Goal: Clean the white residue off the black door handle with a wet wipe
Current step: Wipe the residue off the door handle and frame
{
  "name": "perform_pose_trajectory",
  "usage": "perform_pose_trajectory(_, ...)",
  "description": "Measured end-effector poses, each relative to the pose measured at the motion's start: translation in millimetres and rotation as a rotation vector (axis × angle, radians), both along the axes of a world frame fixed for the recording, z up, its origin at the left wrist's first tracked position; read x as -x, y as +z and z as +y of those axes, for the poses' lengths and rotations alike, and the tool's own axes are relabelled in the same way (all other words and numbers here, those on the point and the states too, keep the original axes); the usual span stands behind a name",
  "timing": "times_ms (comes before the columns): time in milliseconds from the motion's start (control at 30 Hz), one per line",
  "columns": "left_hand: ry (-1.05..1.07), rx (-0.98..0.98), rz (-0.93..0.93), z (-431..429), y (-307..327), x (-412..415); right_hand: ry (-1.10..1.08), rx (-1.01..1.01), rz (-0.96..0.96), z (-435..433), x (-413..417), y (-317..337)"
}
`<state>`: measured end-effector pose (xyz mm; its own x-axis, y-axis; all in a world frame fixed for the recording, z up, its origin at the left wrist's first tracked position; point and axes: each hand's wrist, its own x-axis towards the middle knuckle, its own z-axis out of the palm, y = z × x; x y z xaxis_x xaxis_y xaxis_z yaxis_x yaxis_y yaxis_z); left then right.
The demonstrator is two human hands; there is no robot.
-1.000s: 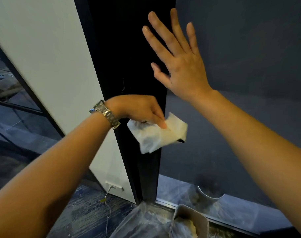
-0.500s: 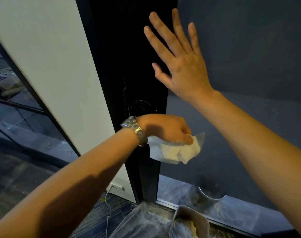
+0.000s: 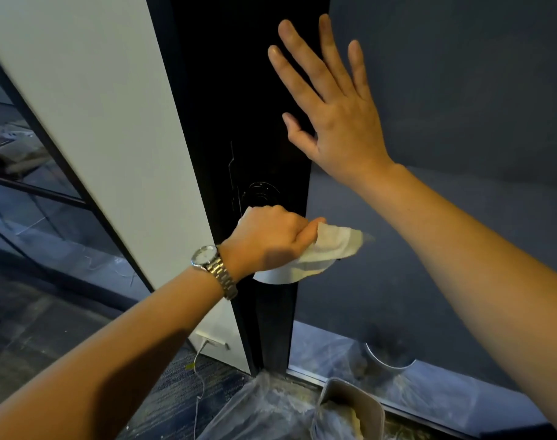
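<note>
My L hand (image 3: 270, 239) is curled tight round the wet wipe (image 3: 329, 249), pressing it at the right edge of the black door (image 3: 239, 90), just below the round lock plate (image 3: 260, 194). The handle is hidden under wipe & fingers, can't see it. R hand (image 3: 337, 122) lies flat on the door higher up, fingers straight & spread, holding nothing. Watch (image 3: 214, 265) on L wrist.

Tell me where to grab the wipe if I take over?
Probably pinch the wipe by the loose flap sticking out right of the left hand, coming from the right. The rest is bunched in that fist against the door, so only the flap is free.
</note>
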<state>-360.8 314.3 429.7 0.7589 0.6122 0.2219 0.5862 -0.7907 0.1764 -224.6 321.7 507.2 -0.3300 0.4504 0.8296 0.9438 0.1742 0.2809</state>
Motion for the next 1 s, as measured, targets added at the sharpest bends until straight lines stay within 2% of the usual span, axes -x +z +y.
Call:
perform_pose_trajectory(133, -0.159, 0.011, -0.165, -2, -6, 15, 0.001, 0.009, -0.011, -2, 0, 1)
perform_pose_trajectory(233, -0.162, -0.018, -0.251, 17, -7, 32, 0.006, 0.029, -0.007, -3, -1, 2)
perform_pose_trajectory(467, 0.034, -0.15, -0.334, 32, 5, 34, 0.036, 0.085, 0.013, -4, -2, 3)
perform_pose_trajectory(600, 0.281, -0.068, -0.676, 9, -13, 25, 0.015, 0.134, -0.029, -7, -4, 4)
perform_pose_trajectory(733, 0.504, 0.132, -0.887, 12, -19, 30, -0.005, 0.133, -0.059, -8, -5, 3)
perform_pose_trajectory(800, 0.522, 0.136, -0.885, 16, -15, 30, -0.003, 0.127, -0.05, -7, -4, 2)
perform_pose_trajectory(900, 0.439, -0.005, -0.867, 19, -1, 25, -0.012, 0.126, -0.039, -5, -3, 0)
perform_pose_trajectory(1000, 0.422, -0.101, -0.747, 22, 5, 20, -0.004, 0.125, -0.03, -5, -4, 1)
